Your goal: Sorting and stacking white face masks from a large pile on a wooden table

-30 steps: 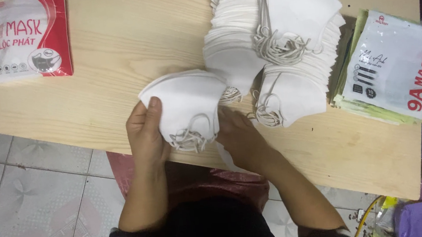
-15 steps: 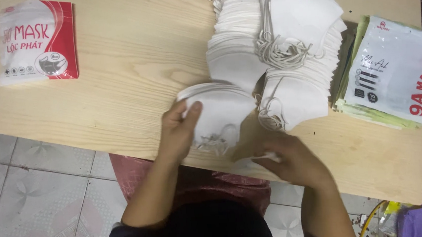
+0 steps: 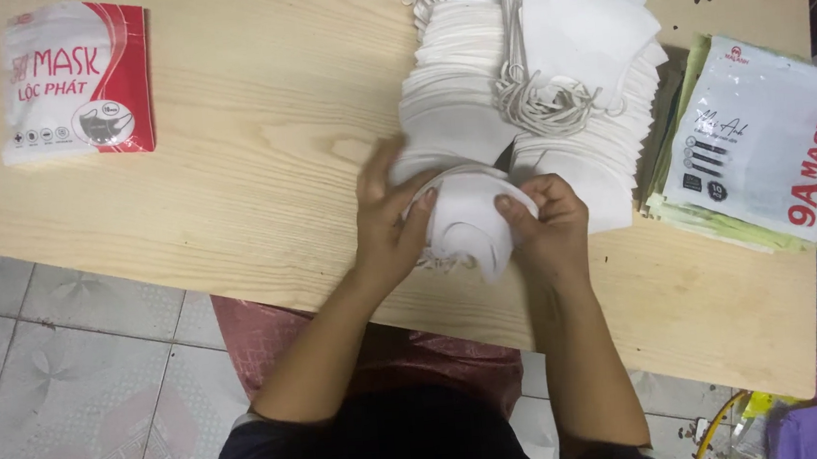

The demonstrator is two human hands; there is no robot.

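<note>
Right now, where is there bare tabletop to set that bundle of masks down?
Bare wood on the table between the red-and-white packet and the white mask stacks. Crowded rightwards: stacks meet the pile of flat pouches. Both hands, left and right, hold the bundle.

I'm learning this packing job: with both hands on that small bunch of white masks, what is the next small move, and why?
Probably square the bunch of masks up: the left hand and right hand grip its two sides, but the masks' edges look fanned and uneven, with ear loops trailing below.
</note>
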